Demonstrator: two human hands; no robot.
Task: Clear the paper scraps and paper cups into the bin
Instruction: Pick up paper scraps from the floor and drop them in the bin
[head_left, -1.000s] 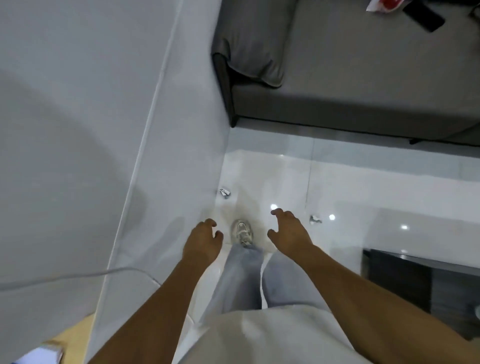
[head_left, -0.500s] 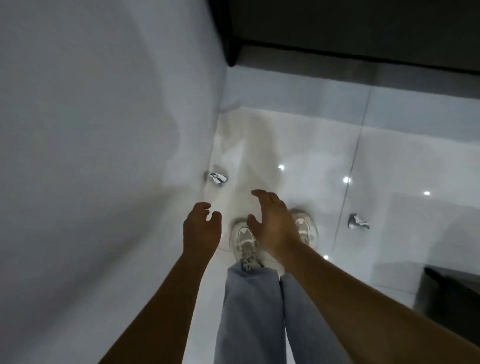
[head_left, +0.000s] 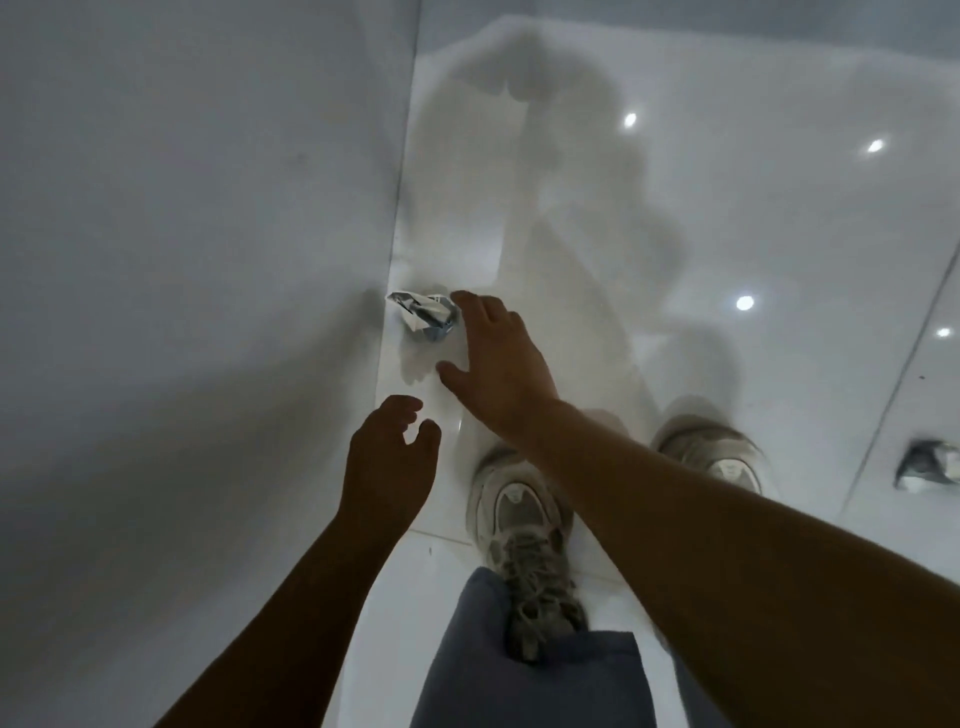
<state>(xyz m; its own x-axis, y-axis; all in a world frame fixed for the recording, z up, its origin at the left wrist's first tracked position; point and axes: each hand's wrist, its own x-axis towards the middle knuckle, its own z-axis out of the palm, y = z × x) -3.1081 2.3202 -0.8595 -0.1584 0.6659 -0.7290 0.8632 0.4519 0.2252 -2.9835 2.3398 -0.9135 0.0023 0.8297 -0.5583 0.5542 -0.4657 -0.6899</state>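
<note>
A crumpled paper scrap (head_left: 423, 316) lies on the glossy white floor (head_left: 597, 218) right at its left edge, where the floor meets the wall (head_left: 208, 208); whether it touches the wall cannot be told. It looks like thin printed paper balled loosely, so it is likely very light, soft and springy, with no risk of breaking, though it could skid on the polished tile if nudged instead of pinched. The safest hold would be across its bulk, thumb on the near side and fingertips on the far side, squeezing it enough that it compresses. The right hand (head_left: 501, 364) is spread over it, fingers straight and apart, the forefinger tip at the scrap's right side and the thumb reaching below it; it grips nothing yet, and contact cannot be confirmed. The left hand (head_left: 389, 457) hangs nearer the body, beside the wall, fingers loosely curled and holding nothing. Below the hands stand the person's pale laced shoes (head_left: 524, 519) and the hem of a blue-grey trouser leg (head_left: 519, 675). A second crumpled scrap (head_left: 930, 465) lies at the floor's right edge of view, well apart from the first. No bin or paper cup is in view.
</note>
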